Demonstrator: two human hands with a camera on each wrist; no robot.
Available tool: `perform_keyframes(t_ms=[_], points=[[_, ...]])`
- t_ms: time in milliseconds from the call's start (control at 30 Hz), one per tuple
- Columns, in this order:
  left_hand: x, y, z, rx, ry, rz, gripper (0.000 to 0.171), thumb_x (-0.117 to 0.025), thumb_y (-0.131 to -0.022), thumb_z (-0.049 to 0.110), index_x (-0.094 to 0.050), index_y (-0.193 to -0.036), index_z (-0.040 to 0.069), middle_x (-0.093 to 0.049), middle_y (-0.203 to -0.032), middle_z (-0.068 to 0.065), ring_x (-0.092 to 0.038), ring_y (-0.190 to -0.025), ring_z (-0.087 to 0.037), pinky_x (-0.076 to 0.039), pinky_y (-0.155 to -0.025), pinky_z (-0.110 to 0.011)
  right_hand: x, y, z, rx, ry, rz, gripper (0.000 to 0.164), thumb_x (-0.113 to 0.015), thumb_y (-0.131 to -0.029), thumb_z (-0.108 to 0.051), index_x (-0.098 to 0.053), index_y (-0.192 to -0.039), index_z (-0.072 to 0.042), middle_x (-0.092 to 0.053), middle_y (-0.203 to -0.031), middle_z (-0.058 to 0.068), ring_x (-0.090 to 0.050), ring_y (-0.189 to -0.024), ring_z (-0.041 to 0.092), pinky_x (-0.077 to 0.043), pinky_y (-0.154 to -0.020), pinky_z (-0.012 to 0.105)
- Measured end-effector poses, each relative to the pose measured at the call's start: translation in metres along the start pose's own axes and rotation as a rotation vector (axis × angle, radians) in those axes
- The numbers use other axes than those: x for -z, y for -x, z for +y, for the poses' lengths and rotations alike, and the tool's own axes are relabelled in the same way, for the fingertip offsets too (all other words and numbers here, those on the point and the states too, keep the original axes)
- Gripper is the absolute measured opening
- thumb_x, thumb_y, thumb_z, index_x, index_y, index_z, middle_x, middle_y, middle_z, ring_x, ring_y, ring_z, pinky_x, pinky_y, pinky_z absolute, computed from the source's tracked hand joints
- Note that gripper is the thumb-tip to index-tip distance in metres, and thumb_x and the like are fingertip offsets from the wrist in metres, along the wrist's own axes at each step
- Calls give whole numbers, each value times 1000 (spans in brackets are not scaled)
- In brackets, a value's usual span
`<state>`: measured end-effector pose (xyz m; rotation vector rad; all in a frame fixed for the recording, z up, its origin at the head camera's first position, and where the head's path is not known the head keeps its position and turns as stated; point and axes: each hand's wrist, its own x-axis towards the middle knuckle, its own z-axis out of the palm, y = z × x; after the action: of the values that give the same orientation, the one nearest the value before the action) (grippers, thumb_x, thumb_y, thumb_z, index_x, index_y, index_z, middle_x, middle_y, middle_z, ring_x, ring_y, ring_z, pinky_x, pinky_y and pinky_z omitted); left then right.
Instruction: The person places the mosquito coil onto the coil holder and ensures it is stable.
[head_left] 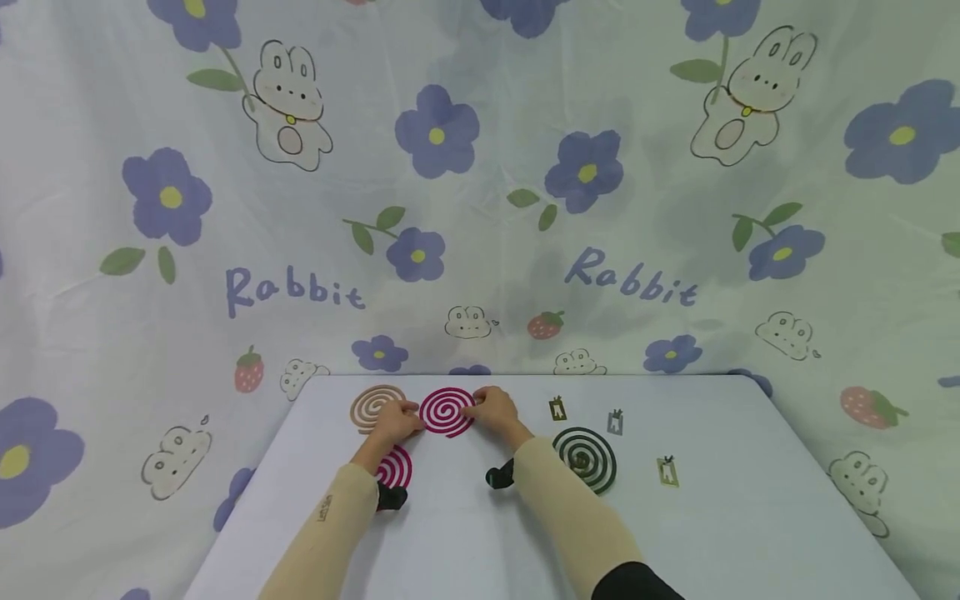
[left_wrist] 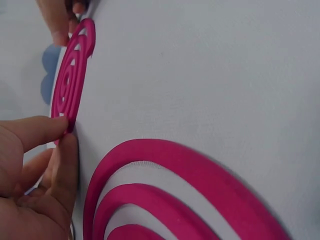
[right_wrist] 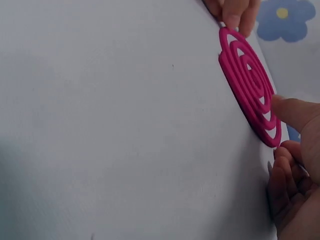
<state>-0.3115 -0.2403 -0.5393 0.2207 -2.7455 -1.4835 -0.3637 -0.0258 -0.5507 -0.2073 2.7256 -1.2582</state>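
Observation:
A pink mosquito coil (head_left: 447,412) lies near the far edge of the table, between my two hands. My left hand (head_left: 397,423) pinches its left rim; in the left wrist view the thumb and forefinger meet at the coil's edge (left_wrist: 75,95). At the opposite side, my right hand (head_left: 498,412) has its thumb over the coil and its other fingers curled at the rim, as the right wrist view shows with the same coil (right_wrist: 240,80). A second pink coil (head_left: 396,468) lies partly hidden under my left wrist. A tan coil (head_left: 367,407) sits behind my left hand.
On the right, a dark green coil (head_left: 606,477) lies partly behind my right sleeve. Around it are small metal coil stands: gold (head_left: 557,408), silver (head_left: 615,422) and another gold stand (head_left: 667,472). A patterned curtain (head_left: 480,208) hangs behind the white table (head_left: 750,533).

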Motion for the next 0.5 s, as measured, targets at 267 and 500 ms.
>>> perform_keyframes(t_ms=[267, 500], points=[[-1, 1, 1, 7, -51, 39, 44, -78, -73, 0, -64, -114, -11, -67, -70, -7, -59, -61, -12, -45, -60, -23, -9, 0, 0, 9, 66, 7, 52, -81, -77, -39, -68, -116, -8, -65, -93, -1, -58, -89, 19, -47, -84, 40], [-2, 3, 3, 40, -1, 36, 44, -78, -76, 0, -63, -116, -11, -68, -74, -12, -64, -65, -18, -46, -61, -23, -8, 3, -1, -23, 9, 34, 46, -82, -77, -35, -69, -112, -7, -65, -94, 0, -58, -90, 19, -47, -85, 40]])
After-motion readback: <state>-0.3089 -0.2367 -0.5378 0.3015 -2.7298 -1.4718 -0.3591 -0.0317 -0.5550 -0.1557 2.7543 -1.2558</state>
